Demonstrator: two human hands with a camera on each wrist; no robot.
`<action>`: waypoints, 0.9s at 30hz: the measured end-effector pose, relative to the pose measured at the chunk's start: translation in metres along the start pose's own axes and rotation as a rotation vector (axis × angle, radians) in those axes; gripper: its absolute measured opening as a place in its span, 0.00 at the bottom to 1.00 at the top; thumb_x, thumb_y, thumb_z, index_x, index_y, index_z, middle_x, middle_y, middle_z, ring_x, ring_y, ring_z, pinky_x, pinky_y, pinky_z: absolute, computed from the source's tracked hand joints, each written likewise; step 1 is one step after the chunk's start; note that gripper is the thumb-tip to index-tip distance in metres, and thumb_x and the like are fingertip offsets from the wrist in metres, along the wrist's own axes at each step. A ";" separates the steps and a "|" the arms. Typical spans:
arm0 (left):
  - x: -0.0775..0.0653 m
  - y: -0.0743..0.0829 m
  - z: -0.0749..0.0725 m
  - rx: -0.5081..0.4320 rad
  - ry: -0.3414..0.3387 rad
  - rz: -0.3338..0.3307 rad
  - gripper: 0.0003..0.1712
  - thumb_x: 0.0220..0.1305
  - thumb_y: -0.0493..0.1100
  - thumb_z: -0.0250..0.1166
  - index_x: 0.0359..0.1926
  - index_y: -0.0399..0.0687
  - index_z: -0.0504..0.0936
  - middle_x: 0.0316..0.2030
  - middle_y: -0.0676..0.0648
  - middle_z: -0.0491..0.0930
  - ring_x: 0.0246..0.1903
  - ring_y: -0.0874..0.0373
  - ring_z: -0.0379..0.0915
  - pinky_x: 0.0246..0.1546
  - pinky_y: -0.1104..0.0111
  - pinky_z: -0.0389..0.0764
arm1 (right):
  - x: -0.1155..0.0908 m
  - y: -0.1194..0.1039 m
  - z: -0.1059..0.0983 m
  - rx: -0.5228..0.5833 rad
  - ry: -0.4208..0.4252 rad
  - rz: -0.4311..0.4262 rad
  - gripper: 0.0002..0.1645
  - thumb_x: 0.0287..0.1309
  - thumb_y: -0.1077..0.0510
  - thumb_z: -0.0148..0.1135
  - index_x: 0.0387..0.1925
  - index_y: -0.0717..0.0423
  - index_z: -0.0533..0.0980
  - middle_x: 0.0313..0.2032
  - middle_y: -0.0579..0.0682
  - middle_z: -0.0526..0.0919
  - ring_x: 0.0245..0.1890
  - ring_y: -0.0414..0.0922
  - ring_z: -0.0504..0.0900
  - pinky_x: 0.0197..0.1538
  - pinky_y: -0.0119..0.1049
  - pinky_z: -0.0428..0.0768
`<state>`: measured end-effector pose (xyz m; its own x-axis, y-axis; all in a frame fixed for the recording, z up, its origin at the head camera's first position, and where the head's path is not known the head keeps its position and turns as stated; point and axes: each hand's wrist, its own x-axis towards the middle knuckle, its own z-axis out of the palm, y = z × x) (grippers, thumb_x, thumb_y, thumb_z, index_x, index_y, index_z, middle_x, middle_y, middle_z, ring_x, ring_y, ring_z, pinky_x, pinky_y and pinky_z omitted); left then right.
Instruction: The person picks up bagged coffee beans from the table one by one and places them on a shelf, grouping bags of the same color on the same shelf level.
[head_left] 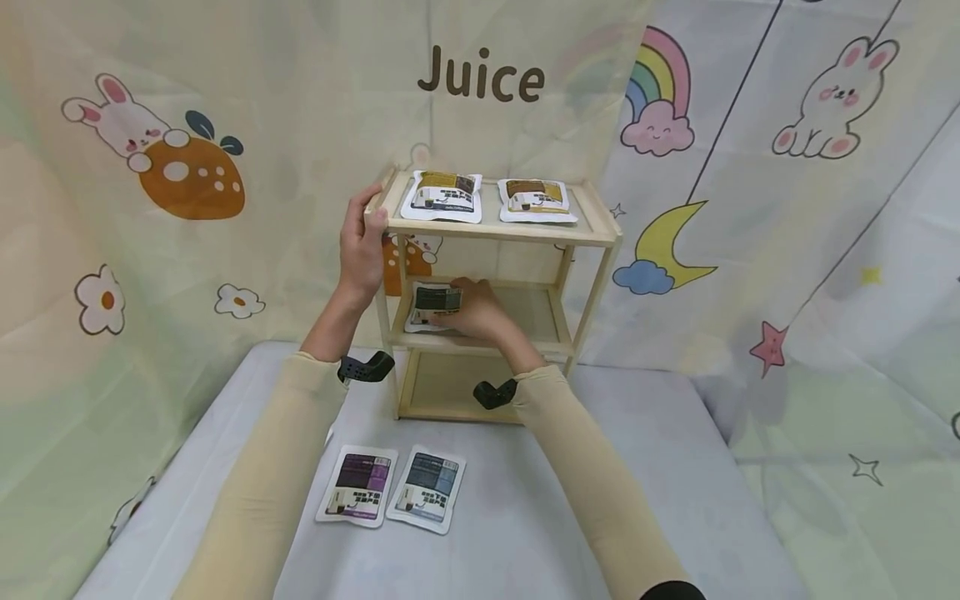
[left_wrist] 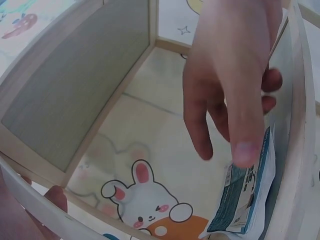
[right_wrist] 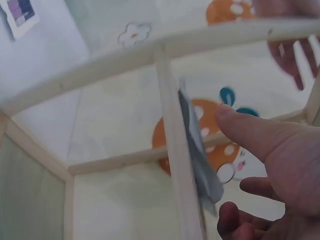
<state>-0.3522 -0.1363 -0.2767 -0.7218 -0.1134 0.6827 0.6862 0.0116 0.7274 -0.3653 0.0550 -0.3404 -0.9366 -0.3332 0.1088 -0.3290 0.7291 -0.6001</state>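
Note:
My left hand (head_left: 363,254) grips the upper left corner of a three-tier wooden shelf rack (head_left: 510,231), its thumb on the top rim. My right hand (head_left: 483,312) reaches into the middle tier beside a white pouch with a dark green label (head_left: 437,298), which lies near the left end. Seen from the left wrist, the thumb is just above that pouch (left_wrist: 240,197) and the fingers are spread. In the right wrist view a gap separates the fingers from the pouch's grey edge (right_wrist: 200,160).
Two pouches, one yellow-labelled (head_left: 444,198) and one brown-labelled (head_left: 537,200), lie on the top tier. On the white table (head_left: 600,517) in front are a purple-labelled pouch (head_left: 357,486) and a blue-labelled pouch (head_left: 427,489). A printed curtain (head_left: 315,167) hangs behind the rack.

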 end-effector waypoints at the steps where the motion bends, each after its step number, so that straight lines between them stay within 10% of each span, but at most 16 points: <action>1: 0.001 -0.002 0.000 0.007 0.003 0.001 0.32 0.68 0.49 0.47 0.69 0.39 0.61 0.63 0.35 0.62 0.53 0.50 0.68 0.52 0.62 0.74 | -0.004 0.000 -0.001 0.006 0.008 -0.018 0.49 0.50 0.40 0.72 0.68 0.57 0.64 0.62 0.62 0.65 0.58 0.53 0.68 0.59 0.45 0.69; 16: 0.004 0.010 0.003 0.012 0.005 -0.022 0.31 0.69 0.47 0.46 0.69 0.37 0.60 0.64 0.34 0.61 0.54 0.50 0.67 0.54 0.58 0.72 | -0.069 -0.007 -0.006 0.051 0.075 -0.221 0.37 0.52 0.49 0.73 0.61 0.60 0.73 0.53 0.57 0.77 0.44 0.52 0.77 0.48 0.44 0.75; 21: -0.003 0.029 0.006 0.033 -0.009 -0.023 0.31 0.69 0.46 0.45 0.69 0.34 0.59 0.63 0.30 0.60 0.53 0.50 0.68 0.54 0.61 0.72 | -0.091 -0.001 0.001 0.094 0.069 -0.215 0.33 0.53 0.50 0.73 0.59 0.57 0.74 0.49 0.56 0.78 0.26 0.44 0.75 0.34 0.37 0.75; 27: -0.009 0.029 0.006 0.041 -0.021 -0.036 0.32 0.69 0.46 0.45 0.69 0.34 0.58 0.64 0.32 0.59 0.55 0.49 0.67 0.56 0.60 0.72 | -0.113 0.017 0.025 0.112 0.060 -0.180 0.31 0.54 0.52 0.72 0.58 0.57 0.75 0.48 0.53 0.78 0.26 0.40 0.72 0.32 0.35 0.74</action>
<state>-0.3267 -0.1287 -0.2615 -0.7483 -0.0933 0.6568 0.6554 0.0490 0.7537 -0.2624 0.0897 -0.3827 -0.8708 -0.4128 0.2670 -0.4789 0.5893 -0.6507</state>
